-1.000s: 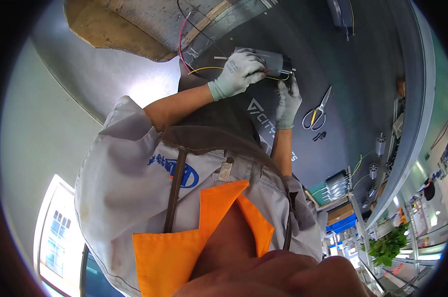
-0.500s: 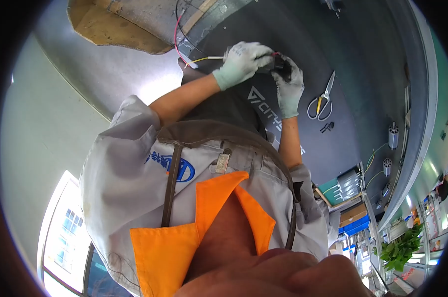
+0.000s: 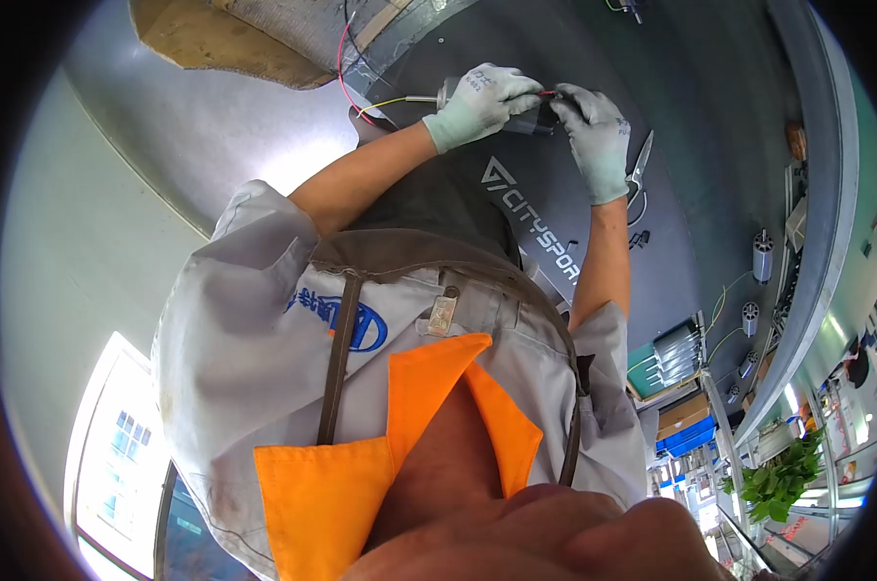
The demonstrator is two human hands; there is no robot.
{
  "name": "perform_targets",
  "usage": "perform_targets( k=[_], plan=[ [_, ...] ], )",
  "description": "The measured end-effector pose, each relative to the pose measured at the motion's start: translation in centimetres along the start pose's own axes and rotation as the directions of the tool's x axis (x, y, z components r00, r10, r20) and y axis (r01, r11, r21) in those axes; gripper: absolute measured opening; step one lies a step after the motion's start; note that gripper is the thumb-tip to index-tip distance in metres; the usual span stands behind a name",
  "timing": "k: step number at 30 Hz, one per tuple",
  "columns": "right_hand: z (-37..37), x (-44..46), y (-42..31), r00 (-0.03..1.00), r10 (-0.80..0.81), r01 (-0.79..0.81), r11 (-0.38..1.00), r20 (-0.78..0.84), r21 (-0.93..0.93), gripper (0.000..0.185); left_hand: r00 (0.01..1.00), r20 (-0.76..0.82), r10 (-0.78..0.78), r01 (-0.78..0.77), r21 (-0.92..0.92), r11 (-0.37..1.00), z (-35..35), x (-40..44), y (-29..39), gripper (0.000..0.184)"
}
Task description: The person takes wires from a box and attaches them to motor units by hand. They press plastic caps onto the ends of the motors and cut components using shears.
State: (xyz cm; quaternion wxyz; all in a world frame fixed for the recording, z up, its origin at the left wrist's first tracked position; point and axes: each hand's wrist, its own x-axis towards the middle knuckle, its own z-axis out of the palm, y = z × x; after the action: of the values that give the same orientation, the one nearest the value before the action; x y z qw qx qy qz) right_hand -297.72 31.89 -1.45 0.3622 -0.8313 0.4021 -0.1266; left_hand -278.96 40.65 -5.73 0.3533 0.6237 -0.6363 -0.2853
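Note:
My left hand (image 3: 482,102), in a pale work glove, reaches across a metal cylinder, probably a motor (image 3: 445,92), with a thin shaft. Its fingertips are closed on a short red wire (image 3: 548,94). From the other side my gloved right hand (image 3: 591,131) pinches the same wire. A dark, glossy part of the cylinder (image 3: 530,123) shows under the fingers; a small black piece by the right fingertips is too small to name. Scissors (image 3: 640,167) lie beside the right hand, partly hidden behind it. Small black pieces (image 3: 639,239) rest below the scissors.
The dark mat (image 3: 545,208) carries white lettering. Red, black and yellow wires (image 3: 343,73) run at the upper left near torn cardboard (image 3: 235,44). Several motors (image 3: 763,257) stand along the right, by a metal rail (image 3: 826,194) and a tray of silver parts (image 3: 676,356).
My right hand has moved up and now pinches the red wire, where it held a black piece before. The left hand has risen slightly. The view has shifted a little, and the scissors are partly covered.

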Motion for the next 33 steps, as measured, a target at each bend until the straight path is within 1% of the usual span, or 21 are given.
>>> perform_targets(
  k=[3,5,6,8,9,10,11,12,16,18,19,21,22,24,25,27,28,30,31,33],
  plan=[
    [0.2,0.4,0.1,1.0,-0.015,0.015,1.0,0.011,-0.014,0.023,1.0,0.012,0.002,-0.002,-0.028,1.0,0.0,0.0,0.0,0.023],
    [0.3,0.4,0.9,0.998,-0.021,0.022,0.999,0.065,-0.023,0.023,0.994,0.011,-0.105,0.105,-0.215,0.971,-0.2,0.1,0.4,0.023],
    [0.3,0.5,1.3,0.997,-0.022,0.024,0.999,0.071,-0.025,0.023,0.994,0.007,-0.109,0.108,-0.218,0.97,-0.3,0.2,0.5,0.023],
    [0.2,0.7,1.4,0.991,0.073,-0.089,0.984,0.11,0.152,0.023,0.954,0.103,-0.281,0.299,-0.353,0.887,-0.9,0.3,1.1,0.024],
    [0.2,0.8,1.4,0.99,0.075,-0.092,0.984,0.117,0.151,0.023,0.953,0.103,-0.286,0.304,-0.356,0.884,-1.0,0.4,1.2,0.024],
    [0.1,1.0,1.4,0.966,0.2,-0.248,0.893,0.162,0.375,0.023,0.946,0.118,-0.303,0.325,-0.384,0.864,-1.2,0.5,1.1,0.025],
    [0.0,1.3,1.2,0.923,0.306,-0.384,0.73,0.232,0.566,0.024,0.939,0.132,-0.319,0.345,-0.409,0.845,-1.2,0.7,0.9,0.026],
    [-0.2,1.5,1.1,0.906,0.335,-0.423,0.695,0.259,0.582,0.024,0.937,0.147,-0.318,0.35,-0.428,0.833,-1.1,0.8,0.5,0.027],
    [-0.5,2.1,1.9,0.879,0.346,-0.474,0.711,0.327,0.519,0.024,0.93,0.186,-0.318,0.366,-0.374,0.852,-0.6,1.5,-0.1,0.027],
    [-0.6,2.4,2.6,0.848,0.361,-0.528,0.637,0.387,0.562,0.024,0.943,0.173,-0.286,0.327,-0.301,0.896,-0.1,1.5,-0.5,0.026],
    [-0.5,2.4,3.0,0.847,0.361,-0.53,0.637,0.39,0.56,0.024,0.942,0.172,-0.288,0.329,-0.303,0.894,0.0,1.4,-0.6,0.026],
    [-0.3,2.2,3.8,0.891,0.299,-0.444,0.734,0.341,0.515,0.024,0.988,0.032,-0.153,0.156,-0.219,0.963,0.1,1.2,-0.8,0.025],
    [-0.1,2.0,4.1,0.89,0.299,-0.445,0.733,0.343,0.514,0.024,0.987,0.032,-0.155,0.158,-0.219,0.963,-0.1,1.1,-0.7,0.025],
    [0.4,1.4,4.7,0.957,0.179,-0.262,0.873,0.23,0.411,0.023,0.999,0.002,-0.037,0.037,-0.091,0.995,-0.5,1.1,-0.6,0.023],
    [0.7,1.0,4.9,0.956,0.179,-0.263,0.874,0.232,0.409,0.023,0.999,0.001,-0.039,0.039,-0.093,0.995,-0.3,1.0,-0.7,0.023],
    [1.7,0.2,5.1,0.939,0.268,-0.343,0.752,0.215,0.563,0.023,1.0,-0.015,0.005,-0.005,-0.03,1.0,0.0,0.8,-0.8,0.021],
    [2.1,-0.1,5.1,0.938,0.269,-0.345,0.751,0.217,0.563,0.023,1.0,-0.014,0.002,-0.002,-0.031,1.0,0.0,0.7,-0.8,0.021],
    [3.0,-0.8,4.9,0.964,0.244,-0.258,0.749,0.108,0.61,0.023,0.999,-0.034,0.022,-0.022,0.013,1.0,0.2,0.6,-0.8,0.019],
    [3.2,-1.1,4.7,0.963,0.244,-0.26,0.749,0.112,0.609,0.023,0.999,-0.035,0.018,-0.018,0.013,1.0,0.3,0.5,-0.8,0.019],
    [3.6,-1.5,4.4,0.952,0.297,-0.275,0.742,0.067,0.612,0.024,0.997,-0.06,0.043,-0.042,0.021,0.999,0.4,0.5,-1.0,0.019]
  ],
)
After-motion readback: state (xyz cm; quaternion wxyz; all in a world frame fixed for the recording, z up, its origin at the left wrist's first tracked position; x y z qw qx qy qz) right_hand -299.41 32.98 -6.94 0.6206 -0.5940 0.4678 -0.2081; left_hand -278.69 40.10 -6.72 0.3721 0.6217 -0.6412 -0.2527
